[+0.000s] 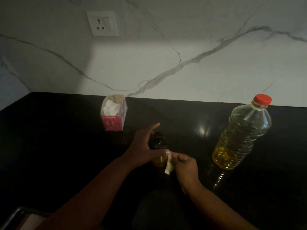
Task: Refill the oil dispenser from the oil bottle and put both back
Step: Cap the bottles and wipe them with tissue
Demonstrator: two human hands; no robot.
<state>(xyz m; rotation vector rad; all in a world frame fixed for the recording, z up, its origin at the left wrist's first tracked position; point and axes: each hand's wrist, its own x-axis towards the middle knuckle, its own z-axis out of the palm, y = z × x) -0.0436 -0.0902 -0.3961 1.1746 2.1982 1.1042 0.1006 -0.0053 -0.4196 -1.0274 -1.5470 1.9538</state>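
Note:
A small oil dispenser (157, 143) with a dark top and yellow oil in its base stands on the black counter (58, 138). My left hand (144, 149) grips its body, thumb across the front, index finger pointing out. My right hand (185, 164) pinches a small piece of white tissue (168, 166) against the dispenser's lower right side. The clear plastic oil bottle (242, 135) with a red cap stands upright to the right, apart from both hands, holding yellow oil in its lower part.
A red tissue box (114, 113) with white tissue sticking out stands behind the dispenser near the marble wall. A wall socket (103, 24) is above it. A dark object edge (15, 216) shows at the bottom left.

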